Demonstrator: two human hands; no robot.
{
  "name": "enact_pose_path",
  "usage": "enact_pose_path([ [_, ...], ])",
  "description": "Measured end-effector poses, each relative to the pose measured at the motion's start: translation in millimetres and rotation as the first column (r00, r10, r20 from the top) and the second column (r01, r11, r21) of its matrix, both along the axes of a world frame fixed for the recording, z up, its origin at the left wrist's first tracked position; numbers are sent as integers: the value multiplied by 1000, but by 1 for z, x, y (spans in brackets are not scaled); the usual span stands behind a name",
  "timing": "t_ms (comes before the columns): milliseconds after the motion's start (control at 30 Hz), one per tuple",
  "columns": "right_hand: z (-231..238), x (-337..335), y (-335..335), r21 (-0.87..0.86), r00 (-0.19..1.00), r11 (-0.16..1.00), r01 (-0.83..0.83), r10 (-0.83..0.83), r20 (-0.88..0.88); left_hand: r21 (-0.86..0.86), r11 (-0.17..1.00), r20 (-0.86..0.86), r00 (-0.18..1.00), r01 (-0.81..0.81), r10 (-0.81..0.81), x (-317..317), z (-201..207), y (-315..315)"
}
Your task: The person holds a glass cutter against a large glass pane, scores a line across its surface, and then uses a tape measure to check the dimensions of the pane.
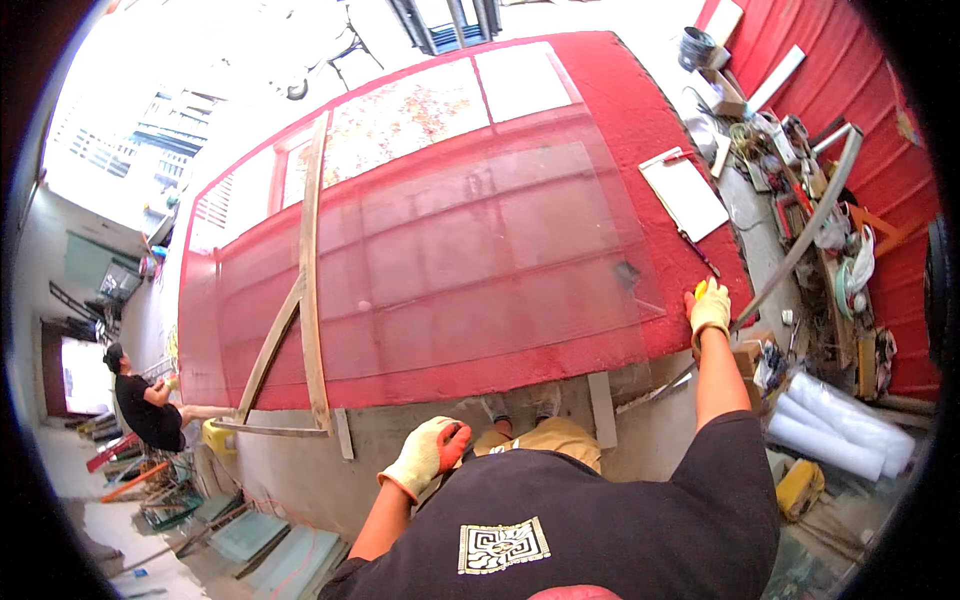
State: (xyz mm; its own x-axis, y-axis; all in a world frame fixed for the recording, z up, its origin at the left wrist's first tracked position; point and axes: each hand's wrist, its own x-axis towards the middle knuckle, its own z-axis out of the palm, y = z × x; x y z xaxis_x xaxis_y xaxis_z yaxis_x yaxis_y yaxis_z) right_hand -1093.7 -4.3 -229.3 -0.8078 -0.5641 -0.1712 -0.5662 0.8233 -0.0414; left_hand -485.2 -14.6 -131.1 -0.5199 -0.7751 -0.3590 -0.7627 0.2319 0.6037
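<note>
A large table with a red cloth-like top (640,110) stands in front of me, with a clear glass sheet (470,260) lying on it. At its right front corner is my right hand (709,308) in a cream and orange work glove, fingers closed round a small yellow thing (701,289). Just beyond it lies a slim dark pen-like tool (698,252), below a white clipboard pad (686,195). My left hand (428,455), gloved alike, is curled near my waist, away from the table; what it may hold is hidden. A wooden T-square-like frame (312,270) lies across the glass's left part.
A long grey bar (805,240) slants past the table's right side. Beyond it are a cluttered shelf (800,190) and plastic-wrapped rolls (840,425). Another person (150,400) is at the far left. Glass panes (290,560) lie on the floor at lower left.
</note>
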Motion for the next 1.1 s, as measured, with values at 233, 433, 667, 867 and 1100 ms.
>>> enact_pose_path([
  [233,11,60,-6,-632,913,747,207,85,398,368,920,-321,910,-135,262,-39,8,-20],
  [433,75,227,8,-325,-222,839,435,450,865,527,849,-364,911,28,196,-75,22,-59],
  [667,153,329,34,-643,123,762,-72,647,753,672,717,-367,924,183,108,-60,32,-68],
  [867,177,328,43,-605,58,774,-185,624,780,617,753,-399,916,228,49,-69,21,-55],
  [1100,155,301,28,-619,19,698,-360,669,743,557,830,-292,942,27,165,-82,35,-44],
])
